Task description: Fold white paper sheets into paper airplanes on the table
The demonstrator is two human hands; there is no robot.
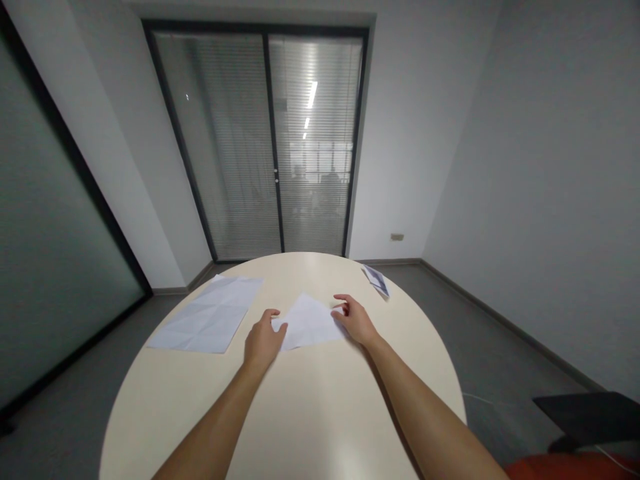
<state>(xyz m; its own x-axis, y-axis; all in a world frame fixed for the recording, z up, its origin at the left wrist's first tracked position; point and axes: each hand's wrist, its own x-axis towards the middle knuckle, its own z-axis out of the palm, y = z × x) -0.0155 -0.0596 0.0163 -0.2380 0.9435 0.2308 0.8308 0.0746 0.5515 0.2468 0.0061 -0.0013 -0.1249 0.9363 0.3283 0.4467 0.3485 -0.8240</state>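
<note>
A folded white sheet of paper [307,325], roughly triangular with its point away from me, lies on the round table. My left hand [265,339] is at its left corner, thumb and index finger apart with the paper's edge between them. At the right corner is my right hand [356,320], its index finger stretched out and the other fingers curved. That hand's fingertips touch or hover just over the paper; which, I cannot tell. Part of the right corner is hidden under the hand.
A larger creased white sheet [207,317] lies to the left on the cream table [300,413]. A small folded printed paper [376,281] lies near the table's far right edge. A black chair part [590,417] stands at the lower right.
</note>
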